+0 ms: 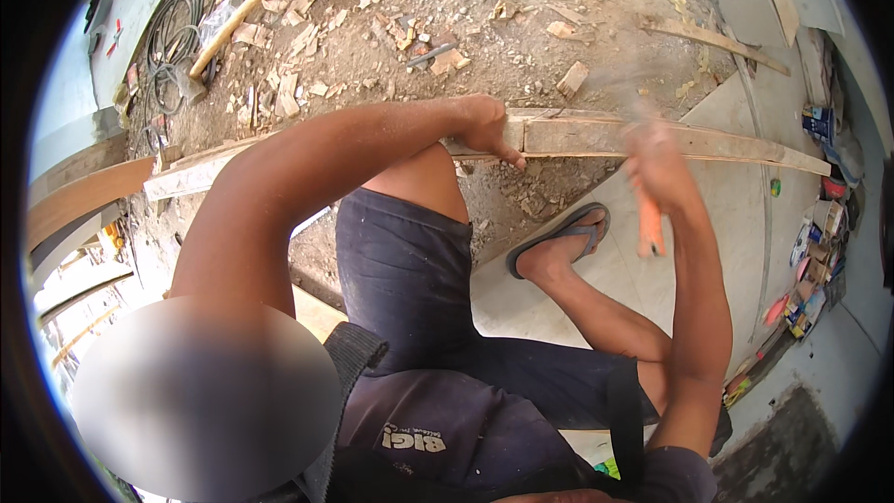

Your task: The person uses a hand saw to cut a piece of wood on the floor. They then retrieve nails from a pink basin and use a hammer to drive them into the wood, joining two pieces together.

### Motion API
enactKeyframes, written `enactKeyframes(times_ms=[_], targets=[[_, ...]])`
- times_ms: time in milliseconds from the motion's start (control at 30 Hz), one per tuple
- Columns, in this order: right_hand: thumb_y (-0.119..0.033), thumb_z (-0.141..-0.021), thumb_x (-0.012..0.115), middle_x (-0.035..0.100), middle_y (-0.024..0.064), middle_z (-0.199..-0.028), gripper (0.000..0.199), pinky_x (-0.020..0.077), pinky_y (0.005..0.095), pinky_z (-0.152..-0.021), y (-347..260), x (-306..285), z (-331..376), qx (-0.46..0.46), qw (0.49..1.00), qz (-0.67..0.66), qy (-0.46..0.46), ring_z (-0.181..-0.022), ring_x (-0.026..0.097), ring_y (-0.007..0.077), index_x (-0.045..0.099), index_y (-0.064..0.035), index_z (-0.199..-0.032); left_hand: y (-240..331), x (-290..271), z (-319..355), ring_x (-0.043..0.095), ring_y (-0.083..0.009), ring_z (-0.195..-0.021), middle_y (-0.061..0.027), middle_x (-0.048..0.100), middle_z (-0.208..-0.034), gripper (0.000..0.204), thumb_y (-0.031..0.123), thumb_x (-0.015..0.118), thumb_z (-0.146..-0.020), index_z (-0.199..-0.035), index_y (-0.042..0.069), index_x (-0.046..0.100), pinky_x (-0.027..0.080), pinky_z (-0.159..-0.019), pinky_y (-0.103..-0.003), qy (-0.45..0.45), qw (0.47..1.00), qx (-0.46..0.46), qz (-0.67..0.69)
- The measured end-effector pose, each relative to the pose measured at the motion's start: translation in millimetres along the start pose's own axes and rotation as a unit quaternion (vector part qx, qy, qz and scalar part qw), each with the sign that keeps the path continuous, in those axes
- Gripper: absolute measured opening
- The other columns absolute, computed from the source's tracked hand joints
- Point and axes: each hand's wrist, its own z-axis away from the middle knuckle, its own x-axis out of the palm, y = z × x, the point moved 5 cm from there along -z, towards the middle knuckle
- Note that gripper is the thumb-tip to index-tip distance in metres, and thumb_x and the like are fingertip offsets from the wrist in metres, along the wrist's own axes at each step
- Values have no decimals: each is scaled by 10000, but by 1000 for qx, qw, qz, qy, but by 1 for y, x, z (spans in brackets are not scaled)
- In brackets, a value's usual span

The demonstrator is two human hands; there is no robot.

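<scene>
A long pale wooden beam (577, 138) lies crosswise in front of me, over the edge between dirt and smooth floor. My left hand (488, 129) is closed over the beam near its middle, gripping its edge with a finger or thumb on the near side. To the right, my right hand (657, 163) is wrapped around the orange handle of a hammer (650, 228), raised over the beam. The hand and the hammer's upper end are smeared by motion, so the head is hard to make out. My left leg's knee is against the beam beside my left hand.
Wood chips (450, 61) litter the dirt beyond the beam. A wooden pole (256, 9) and coiled black cable (172, 37) lie at far left. A loose wood strip (717, 40) rests at far right. Cans and packages (815, 251) line the right wall. My sandalled foot (563, 247) is below the beam.
</scene>
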Motion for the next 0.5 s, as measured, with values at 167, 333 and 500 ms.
enactKeyframes(times_ms=[167, 333, 500], targets=[[-147, -980, 505, 497, 0, -775, 653, 425, 255, -455, -49, 23, 24, 166, 972, -120, -117, -545, 453, 73, 233, -101, -1572, -7, 1, 3, 678, -388, -898, -309, 672, -914, 1013, 787, 684, -697, -996, -178, 615, 541, -799, -447, 20, 1000, -4, 3], [-160, -987, 507, 508, 5, -790, 658, 422, 249, -459, -62, -39, 1, 65, 978, -151, 130, -552, 454, 70, 221, -112, -1578, -9, 3, 7, 674, -391, -919, -314, 669, -944, 1015, 784, 684, -698, -1015, -178, 608, 540, -798, -451, 21, 999, -19, -16], [-115, -966, 502, 499, -3, -757, 676, 421, 271, -480, -25, 25, 12, 84, 991, -105, -14, -570, 464, 75, 212, -78, -1576, -3, -1, 4, 675, -395, -926, -318, 671, -957, 996, 776, 680, -704, -1004, -172, 619, 538, -806, -460, -1, 1000, -9, -2]])
